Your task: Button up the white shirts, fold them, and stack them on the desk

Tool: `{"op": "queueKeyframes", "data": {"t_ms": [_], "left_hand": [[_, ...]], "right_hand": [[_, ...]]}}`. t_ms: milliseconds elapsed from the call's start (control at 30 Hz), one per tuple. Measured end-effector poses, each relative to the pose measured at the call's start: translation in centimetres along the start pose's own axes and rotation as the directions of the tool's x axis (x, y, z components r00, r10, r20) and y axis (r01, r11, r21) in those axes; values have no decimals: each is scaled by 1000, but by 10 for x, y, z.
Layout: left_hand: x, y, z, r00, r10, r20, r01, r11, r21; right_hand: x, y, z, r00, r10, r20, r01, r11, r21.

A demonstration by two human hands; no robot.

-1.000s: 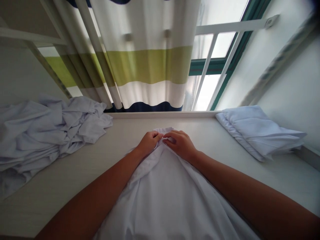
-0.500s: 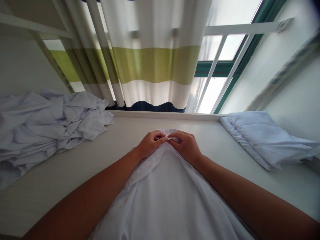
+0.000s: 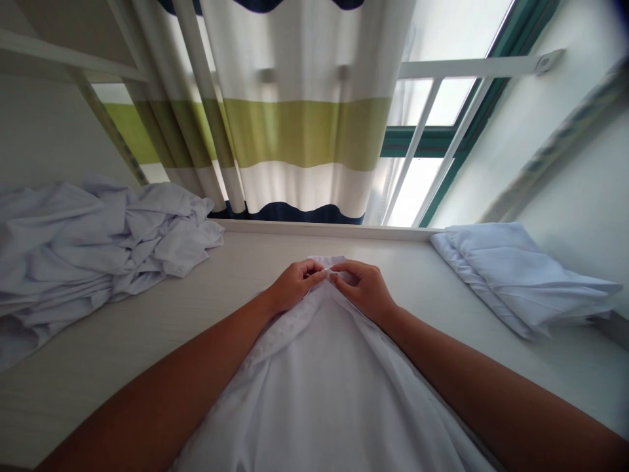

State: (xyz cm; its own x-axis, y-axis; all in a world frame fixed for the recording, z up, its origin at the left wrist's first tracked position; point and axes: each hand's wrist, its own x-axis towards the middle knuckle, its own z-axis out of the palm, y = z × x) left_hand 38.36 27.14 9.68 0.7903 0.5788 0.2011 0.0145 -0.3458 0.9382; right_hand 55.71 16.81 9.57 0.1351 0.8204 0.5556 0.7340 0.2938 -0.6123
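A white garment (image 3: 324, 387) lies spread on the pale table (image 3: 147, 341) in front of me, running from the near edge to the middle. My left hand (image 3: 293, 286) and my right hand (image 3: 362, 287) meet at its far end, side by side and touching. Both pinch the cloth there with closed fingers. What lies between the fingertips is too small to make out.
A crumpled heap of white clothes (image 3: 93, 242) covers the table's left part. A folded white stack (image 3: 521, 278) rests at the right by the wall. Behind the table's far edge hang a striped curtain (image 3: 299, 131) and a window with a green frame (image 3: 432, 131).
Both hands stay pinched together on the garment's far end; the fingers shift only slightly. The view has tilted a little.
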Motion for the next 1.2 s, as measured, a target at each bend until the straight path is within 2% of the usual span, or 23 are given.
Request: {"op": "queueKeyframes", "data": {"t_ms": [100,233,500,700,867,1033,1200], "left_hand": [[0,0,0,1000,-1,10,1,1000,12],[0,1,0,1000,-6,17,6,1000,26],[1,-4,-1,999,-18,36,18,1000,2],[0,-4,-1,999,-17,33,20,994,-106],[-2,-1,1,999,-38,35,43,983,-179],[-3,-3,4,998,-58,38,66,965,-254],[-1,-6,5,999,-25,-30,20,989,-149]], "right_hand": [[0,-3,0,1000,5,-21,-6,999,-51],[0,-9,-1,999,-39,-15,35,979,-202],[1,-20,-8,967,-179,180,241,869,-433],[0,-30,-11,976,-186,111,216,800,-559],[-2,-29,-8,971,-215,104,236,789,-567],[-2,-22,-6,972,-223,75,230,831,-507],[-2,-15,-2,993,-113,32,117,929,-351]]}}
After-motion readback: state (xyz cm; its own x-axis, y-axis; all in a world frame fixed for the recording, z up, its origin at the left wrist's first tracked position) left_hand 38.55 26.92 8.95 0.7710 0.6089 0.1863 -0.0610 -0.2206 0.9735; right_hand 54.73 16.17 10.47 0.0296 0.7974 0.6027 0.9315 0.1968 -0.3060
